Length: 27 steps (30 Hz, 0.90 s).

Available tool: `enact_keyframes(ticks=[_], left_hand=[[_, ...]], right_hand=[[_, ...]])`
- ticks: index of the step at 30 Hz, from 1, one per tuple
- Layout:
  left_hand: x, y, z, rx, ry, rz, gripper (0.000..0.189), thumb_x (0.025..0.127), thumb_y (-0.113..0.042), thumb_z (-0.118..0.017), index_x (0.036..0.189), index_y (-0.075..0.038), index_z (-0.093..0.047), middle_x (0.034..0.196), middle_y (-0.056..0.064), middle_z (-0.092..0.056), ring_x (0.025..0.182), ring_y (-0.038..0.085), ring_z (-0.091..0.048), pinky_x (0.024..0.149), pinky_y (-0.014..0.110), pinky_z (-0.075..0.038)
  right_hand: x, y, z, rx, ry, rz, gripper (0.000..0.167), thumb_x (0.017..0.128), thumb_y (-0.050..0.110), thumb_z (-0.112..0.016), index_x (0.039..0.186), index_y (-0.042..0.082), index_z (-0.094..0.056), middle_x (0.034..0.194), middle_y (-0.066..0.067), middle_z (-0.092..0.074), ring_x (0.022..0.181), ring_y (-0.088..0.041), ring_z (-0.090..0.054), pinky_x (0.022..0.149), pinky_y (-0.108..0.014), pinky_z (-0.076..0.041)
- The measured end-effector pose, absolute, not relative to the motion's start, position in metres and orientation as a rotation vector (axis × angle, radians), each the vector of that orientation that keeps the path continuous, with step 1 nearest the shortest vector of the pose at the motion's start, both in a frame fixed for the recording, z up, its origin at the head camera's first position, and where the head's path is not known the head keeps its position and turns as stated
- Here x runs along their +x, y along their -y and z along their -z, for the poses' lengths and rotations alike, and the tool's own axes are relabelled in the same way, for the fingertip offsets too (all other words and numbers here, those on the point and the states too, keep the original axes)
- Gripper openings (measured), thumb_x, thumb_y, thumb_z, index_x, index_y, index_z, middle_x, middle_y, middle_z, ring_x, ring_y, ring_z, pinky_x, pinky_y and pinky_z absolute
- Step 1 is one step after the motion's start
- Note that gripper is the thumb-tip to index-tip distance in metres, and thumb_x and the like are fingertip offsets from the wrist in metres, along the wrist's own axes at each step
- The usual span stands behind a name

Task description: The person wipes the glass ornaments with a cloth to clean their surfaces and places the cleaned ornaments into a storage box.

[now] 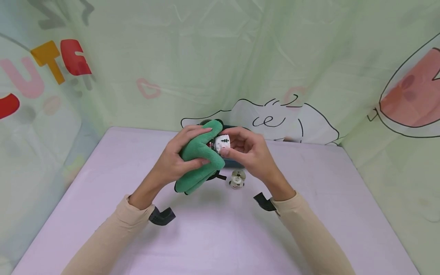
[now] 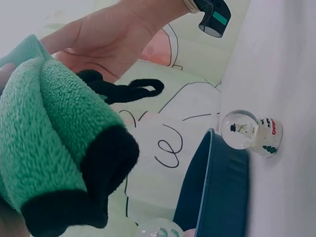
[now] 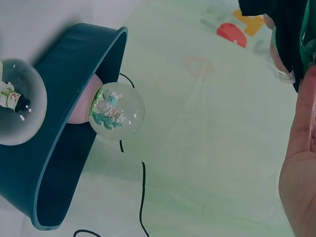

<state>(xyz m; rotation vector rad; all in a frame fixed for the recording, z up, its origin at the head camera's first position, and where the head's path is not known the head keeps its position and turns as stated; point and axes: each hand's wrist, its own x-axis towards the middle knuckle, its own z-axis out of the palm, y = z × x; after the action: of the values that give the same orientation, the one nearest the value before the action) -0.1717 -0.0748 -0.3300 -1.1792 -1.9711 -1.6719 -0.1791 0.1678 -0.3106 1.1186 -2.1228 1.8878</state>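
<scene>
Nearest the camera, two tan sleeves (image 1: 103, 236), coming up from the bottom of the head view. Past them, wrapped in the left hand (image 1: 173, 156), a fuzzy green cloth (image 1: 198, 148). Pinched at its white end by the right hand (image 1: 252, 152), a small globe (image 1: 222, 141), right in the middle of the grip. Tipped on its side, with its long way going across from hand to hand. White bottom poking out toward the right hand, so nearer to that one; round end mostly hidden in the cloth fold, toward the left hand. Down below the grip and a bit to the right, a snowman globe (image 1: 237, 179), standing on the table (image 1: 192, 236). Behind and under the grip, partly covered, a blue tub (image 1: 233, 164), with a pink globe (image 3: 116, 111) poking up from inside.
</scene>
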Motion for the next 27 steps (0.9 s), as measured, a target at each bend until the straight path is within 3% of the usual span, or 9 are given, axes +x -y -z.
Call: enact_keyframes(ticks=[6,16,27], left_hand=[[-0.1723,0.0757,0.3302,-1.162,1.976,1.679,0.064,0.081,0.001,-0.082,0.14,-0.005,-0.058,0.139,0.009,-0.055,0.126,0.027,-0.054,0.101,0.035,-0.046],[-0.1737,0.0749,0.3298,-1.153,1.943,1.794,0.062,0.084,-0.005,-0.081,0.142,-0.004,-0.057,0.137,0.006,-0.059,0.12,0.028,-0.057,0.1,0.035,-0.047],[-0.1692,0.0739,0.3267,-1.008,2.08,1.919,0.063,0.087,-0.007,-0.077,0.146,-0.016,-0.055,0.133,0.004,-0.061,0.105,0.025,-0.061,0.087,0.034,-0.053]], right_hand=[[-0.1799,-0.1678,0.3091,1.214,2.121,-1.747,0.041,0.084,-0.004,-0.079,0.122,0.0,-0.065,0.102,-0.008,-0.068,0.087,-0.024,-0.068,0.077,-0.035,-0.06],[-0.184,-0.1684,0.3113,1.468,1.883,-1.677,0.046,0.08,-0.011,-0.08,0.121,-0.01,-0.061,0.121,-0.018,-0.06,0.116,-0.027,-0.059,0.094,-0.04,-0.057],[-0.1859,-0.1677,0.3123,1.448,1.851,-1.284,0.034,0.078,-0.019,-0.072,0.105,0.001,-0.068,0.119,-0.019,-0.061,0.114,-0.028,-0.059,0.098,-0.032,-0.051]])
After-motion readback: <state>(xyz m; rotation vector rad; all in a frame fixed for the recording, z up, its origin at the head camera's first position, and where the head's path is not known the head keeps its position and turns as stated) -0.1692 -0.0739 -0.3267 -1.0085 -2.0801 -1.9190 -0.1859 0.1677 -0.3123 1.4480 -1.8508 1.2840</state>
